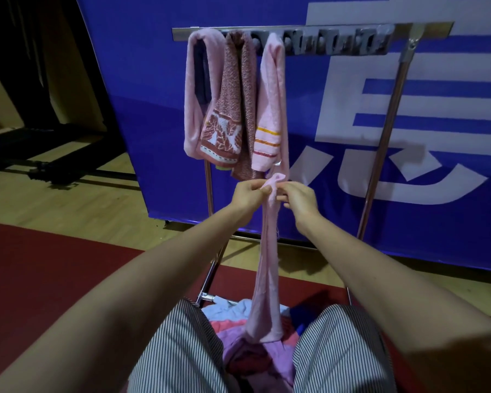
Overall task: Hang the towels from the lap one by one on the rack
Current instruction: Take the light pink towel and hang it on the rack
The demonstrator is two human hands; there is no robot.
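Pink towel (268, 259) pinched at its top by my left hand (248, 194) and right hand (298, 198).
It hangs mid-frame down to my lap; 3 towels (233, 103) hang on the rack (338, 42) above.

Left hand (248, 194), right hand (298, 198): outstretched, pinching.

Pink towel (268, 268), blue banner (142, 103)

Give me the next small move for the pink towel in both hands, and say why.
Probably raise the pink towel toward the first free hook right of the striped pink towel. The left hand and right hand both pinch its top end, its lower end hangs down to the pile on the lap, and three towels already occupy the left hooks of the rack.
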